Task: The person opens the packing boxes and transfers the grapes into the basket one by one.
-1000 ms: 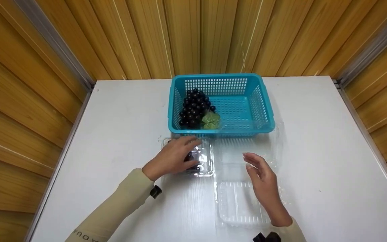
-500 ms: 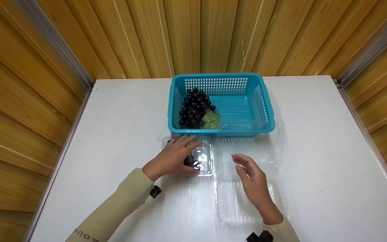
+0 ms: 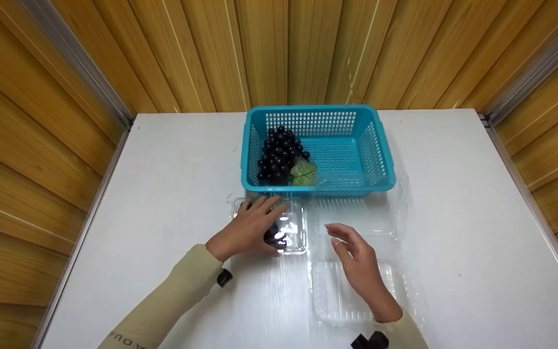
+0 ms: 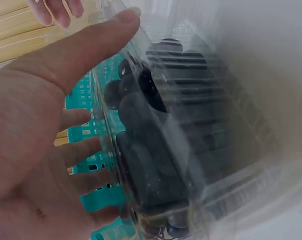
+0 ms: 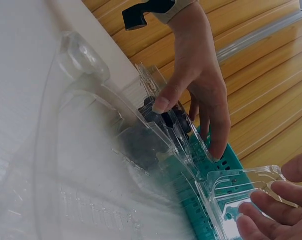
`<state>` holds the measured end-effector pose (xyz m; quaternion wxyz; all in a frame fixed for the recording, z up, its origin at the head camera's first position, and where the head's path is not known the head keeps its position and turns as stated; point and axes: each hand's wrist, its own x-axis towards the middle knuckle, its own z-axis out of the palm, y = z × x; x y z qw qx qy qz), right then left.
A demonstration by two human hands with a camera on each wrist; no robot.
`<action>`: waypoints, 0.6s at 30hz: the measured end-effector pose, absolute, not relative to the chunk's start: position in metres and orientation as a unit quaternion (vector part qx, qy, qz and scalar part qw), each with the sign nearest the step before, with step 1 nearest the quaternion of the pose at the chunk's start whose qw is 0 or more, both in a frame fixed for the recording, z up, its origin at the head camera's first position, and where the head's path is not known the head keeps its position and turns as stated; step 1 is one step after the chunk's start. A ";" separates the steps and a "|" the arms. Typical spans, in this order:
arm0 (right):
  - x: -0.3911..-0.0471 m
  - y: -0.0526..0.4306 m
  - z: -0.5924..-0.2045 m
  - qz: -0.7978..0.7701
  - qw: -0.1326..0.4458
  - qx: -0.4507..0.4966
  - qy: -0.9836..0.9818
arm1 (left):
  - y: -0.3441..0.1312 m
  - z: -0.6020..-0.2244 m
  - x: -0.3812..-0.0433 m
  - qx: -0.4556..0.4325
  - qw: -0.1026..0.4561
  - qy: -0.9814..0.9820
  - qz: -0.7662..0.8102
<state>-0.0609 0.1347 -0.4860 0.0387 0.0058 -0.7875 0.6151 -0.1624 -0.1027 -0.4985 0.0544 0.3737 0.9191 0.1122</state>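
A small clear plastic clamshell box [image 3: 294, 218] with dark grapes [image 4: 151, 160] inside sits in front of the basket, its lid down. My left hand [image 3: 247, 228] lies over the left part of that lid, fingers spread, with the thumb by the near edge. My right hand [image 3: 360, 261] hovers with loosely bent fingers and nothing in them, right of the box. Below it stands a larger clear clamshell box [image 3: 347, 312], opened out; in the head view its raised lid [image 3: 356, 218] overlaps the basket's front.
Behind the boxes is a blue-green plastic basket [image 3: 317, 188]. In its left half lie a bunch of black grapes [image 3: 279, 152] and a green leaf [image 3: 303, 173]. The white table [image 3: 172, 160] is bounded by wood-patterned walls [image 3: 308, 53].
My right hand has moved left toward the small box. My left thumb has slid nearer the front edge of the lid, and the fingers have spread.
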 end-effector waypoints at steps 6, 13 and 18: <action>-0.061 0.132 -0.487 0.623 0.046 0.027 -0.780 | -0.104 -0.496 -0.158 0.378 0.048 0.918 0.113; -0.060 0.129 -0.486 0.620 0.038 0.033 -0.783 | -0.104 -0.492 -0.153 0.380 0.064 0.917 0.101; -0.060 0.126 -0.486 0.616 0.035 0.035 -0.786 | -0.105 -0.492 -0.150 0.370 0.071 0.920 0.105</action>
